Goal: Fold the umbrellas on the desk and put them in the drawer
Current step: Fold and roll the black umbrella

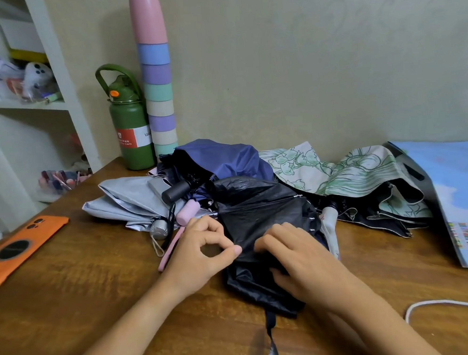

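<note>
Black umbrella runs twelve-to-six; right hand curls over its canopy, left hand, at nine o'clock, apparently pinches its edge.

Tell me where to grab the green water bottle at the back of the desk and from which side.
Take the green water bottle by the loop handle arching over its lid, coming from above. It stands upright with that loop free, while the stack of pastel cups crowds its right side and the shelf unit stands close on its left.
</note>
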A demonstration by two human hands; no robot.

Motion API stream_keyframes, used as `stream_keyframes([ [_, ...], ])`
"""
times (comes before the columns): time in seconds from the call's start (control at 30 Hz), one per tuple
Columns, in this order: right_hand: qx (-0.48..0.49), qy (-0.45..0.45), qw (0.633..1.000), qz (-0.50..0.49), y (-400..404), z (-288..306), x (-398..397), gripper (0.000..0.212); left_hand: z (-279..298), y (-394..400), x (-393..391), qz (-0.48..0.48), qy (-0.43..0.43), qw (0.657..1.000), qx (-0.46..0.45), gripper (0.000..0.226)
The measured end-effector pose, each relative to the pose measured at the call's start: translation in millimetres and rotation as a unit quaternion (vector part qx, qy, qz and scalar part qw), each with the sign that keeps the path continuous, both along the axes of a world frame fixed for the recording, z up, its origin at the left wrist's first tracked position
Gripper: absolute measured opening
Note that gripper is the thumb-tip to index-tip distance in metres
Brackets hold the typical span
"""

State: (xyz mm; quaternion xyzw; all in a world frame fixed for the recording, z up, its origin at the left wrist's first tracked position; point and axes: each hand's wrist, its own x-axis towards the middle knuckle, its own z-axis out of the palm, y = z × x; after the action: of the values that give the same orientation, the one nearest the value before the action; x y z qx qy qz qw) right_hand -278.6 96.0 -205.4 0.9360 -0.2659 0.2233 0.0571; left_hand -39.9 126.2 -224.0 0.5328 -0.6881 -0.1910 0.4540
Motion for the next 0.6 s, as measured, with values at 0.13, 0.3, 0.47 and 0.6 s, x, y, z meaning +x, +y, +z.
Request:
stream_keyframes([
  [0.13,0.031,0.001,0.999,-0.027,-2,15,-20,0.035,-1,0,2,0.000,-0.004,1.000,0.025,0.026],
  [0.3,0.177,0.082,0.980,-0.031,-9,15,-34,0.032,-5,1,4,0.005,-0.064,0.997,0.047,0.027],
  [0.47,0.242,0.091,0.966,-0.014,-13,11,-34,0.029,-4,2,-1,0.069,-0.116,0.990,-0.046,0.029],
  [0.6,0.266,0.080,0.961,0.007,-14,9,-35,0.024,6,9,-13,0.029,-0.169,0.970,-0.174,0.016],
])
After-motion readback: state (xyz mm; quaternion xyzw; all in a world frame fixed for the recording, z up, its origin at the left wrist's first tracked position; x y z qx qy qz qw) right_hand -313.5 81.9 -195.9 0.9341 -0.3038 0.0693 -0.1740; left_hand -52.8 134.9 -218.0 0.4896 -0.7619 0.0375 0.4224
